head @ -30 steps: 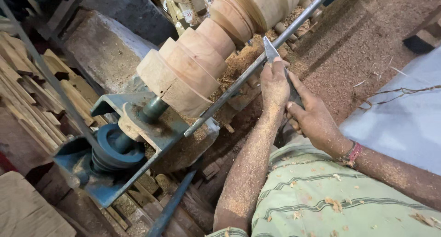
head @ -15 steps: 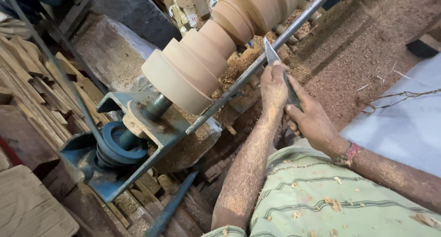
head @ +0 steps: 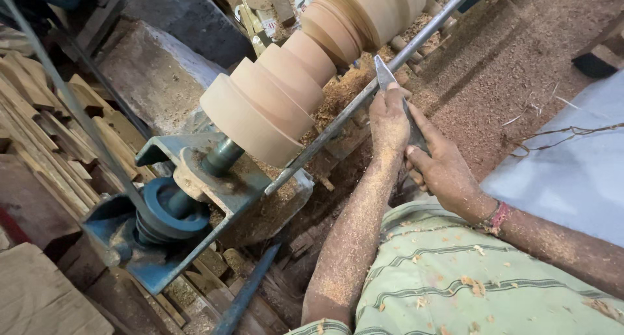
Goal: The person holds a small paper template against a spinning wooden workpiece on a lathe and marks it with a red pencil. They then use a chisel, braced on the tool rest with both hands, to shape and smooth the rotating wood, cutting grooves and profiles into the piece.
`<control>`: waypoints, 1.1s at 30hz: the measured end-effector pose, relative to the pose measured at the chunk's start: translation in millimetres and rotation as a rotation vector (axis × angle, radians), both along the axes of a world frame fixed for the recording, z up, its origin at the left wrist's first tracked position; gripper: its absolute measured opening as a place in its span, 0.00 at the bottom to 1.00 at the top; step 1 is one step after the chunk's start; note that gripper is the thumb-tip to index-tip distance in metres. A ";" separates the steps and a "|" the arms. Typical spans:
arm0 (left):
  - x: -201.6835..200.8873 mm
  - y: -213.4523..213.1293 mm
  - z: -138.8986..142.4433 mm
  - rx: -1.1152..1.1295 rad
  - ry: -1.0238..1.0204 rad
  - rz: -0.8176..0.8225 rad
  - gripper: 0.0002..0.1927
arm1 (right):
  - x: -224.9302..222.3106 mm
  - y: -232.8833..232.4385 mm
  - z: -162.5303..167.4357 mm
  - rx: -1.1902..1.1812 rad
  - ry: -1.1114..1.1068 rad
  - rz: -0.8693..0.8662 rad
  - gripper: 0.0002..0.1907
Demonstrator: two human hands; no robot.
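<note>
The chisel (head: 389,81) lies across the metal tool rest bar (head: 364,94), its flat blade tip pointing at the stepped wooden workpiece (head: 292,81) on the lathe — whether the edge touches the wood is hard to tell. The left hand (head: 389,122) wraps the blade just behind the tip, fingers closed over it. The right hand (head: 448,172) grips lower down, hiding the handle entirely. The workpiece's far end runs out of frame at the top. Sawdust (head: 351,88) heaps under it, and the blue pulley (head: 170,213) sits partly behind the bracket (head: 195,172).
</note>
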State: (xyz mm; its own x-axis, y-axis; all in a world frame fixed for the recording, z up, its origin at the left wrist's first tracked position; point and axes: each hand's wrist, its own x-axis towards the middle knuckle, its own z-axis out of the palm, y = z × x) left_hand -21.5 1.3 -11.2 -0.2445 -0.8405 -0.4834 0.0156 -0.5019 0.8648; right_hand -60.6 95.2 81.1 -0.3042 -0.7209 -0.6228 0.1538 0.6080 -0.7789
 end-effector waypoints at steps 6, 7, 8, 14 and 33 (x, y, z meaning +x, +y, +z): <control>0.5 0.3 -1.9 -0.003 -0.007 0.004 0.21 | -0.1 -2.4 -0.4 0.071 0.057 -0.005 0.42; -0.1 0.2 -3.5 -0.009 -0.020 -0.004 0.21 | -0.5 -2.1 -0.8 0.056 0.067 0.004 0.41; -0.9 -1.0 -5.4 -0.024 -0.009 0.005 0.21 | -1.0 -2.3 -1.4 0.038 0.075 0.013 0.41; -4.1 -0.4 -19.4 -0.059 0.008 0.022 0.21 | -1.9 1.3 -6.7 0.017 0.049 0.008 0.41; 0.5 0.1 -14.6 -0.048 -0.029 -0.009 0.20 | 3.9 -1.3 -2.9 -0.012 0.018 -0.014 0.42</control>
